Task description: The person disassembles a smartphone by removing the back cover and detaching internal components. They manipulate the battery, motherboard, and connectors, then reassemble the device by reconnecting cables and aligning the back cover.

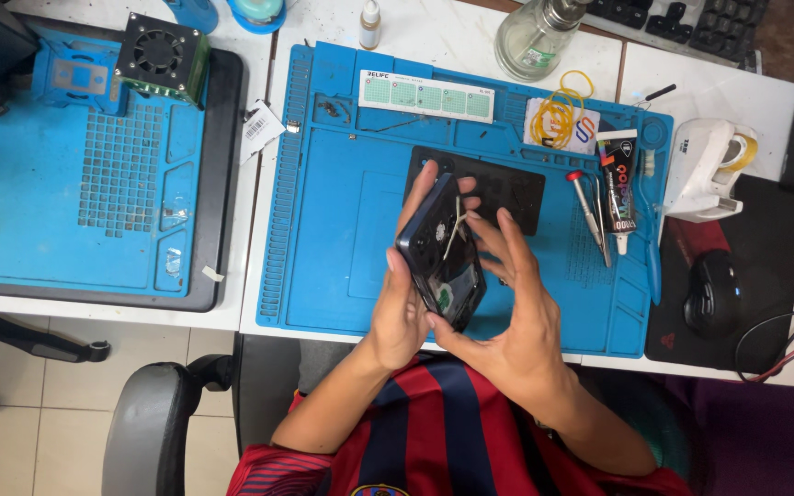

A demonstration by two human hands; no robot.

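Observation:
My left hand point(403, 294) grips a dark smartphone point(438, 250) by its left edge, tilted, back side up, above a blue repair mat point(342, 230). My right hand point(507, 303) holds the phone's lower right corner with the thumb, its fingers spread over the phone's right side. A thin pale strip or tool point(457, 230) lies across the phone's back between my fingers. A black rectangular panel point(507, 188) lies on the mat just behind the phone.
On the mat lie a screwdriver point(586, 204), a glue tube point(618, 179), yellow rubber bands point(558, 115) and a pale green strip card point(426, 95). A glass bottle point(535, 37) and tape dispenser point(705, 170) stand behind. A computer mouse point(709, 294) sits right; a second blue mat point(57, 184) with a fan unit point(160, 55) left.

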